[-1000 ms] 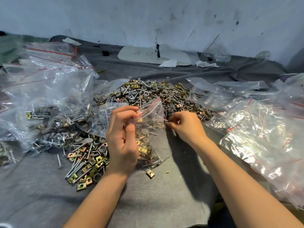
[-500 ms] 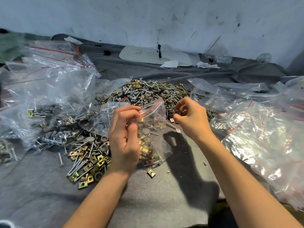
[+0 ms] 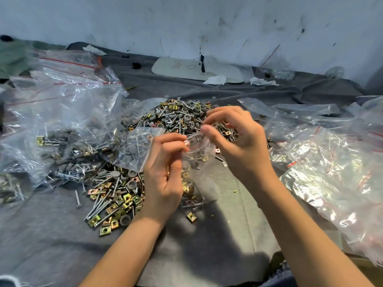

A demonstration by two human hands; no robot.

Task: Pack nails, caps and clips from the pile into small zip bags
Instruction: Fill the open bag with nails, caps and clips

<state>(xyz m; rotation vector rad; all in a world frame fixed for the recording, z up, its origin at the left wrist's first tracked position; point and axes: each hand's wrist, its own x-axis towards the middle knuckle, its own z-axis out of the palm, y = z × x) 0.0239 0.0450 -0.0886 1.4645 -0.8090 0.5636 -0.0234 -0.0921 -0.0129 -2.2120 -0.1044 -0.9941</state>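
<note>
Your left hand [image 3: 163, 172] and right hand [image 3: 242, 148] are pinching opposite lips of the small zip bag [image 3: 199, 162], which is hanging between them, just short of the pile [image 3: 180, 119]. The film is likely handling limp and slippery, bottom-heavy with clips [image 3: 187, 188]; favour gripping the stiffer zip strip.

The small clear plastic zip bag [image 3: 200, 160] hangs upright between my left hand [image 3: 163, 177] and my right hand [image 3: 238, 146], both pinching its mouth. A few clips, caps and nails sit low inside it. Behind it lies the loose pile [image 3: 178, 121]. Long silver nails [image 3: 99, 206], round grey caps [image 3: 132, 184] and square brass-coloured clips [image 3: 119, 200] spill out of it on my left.
</note>
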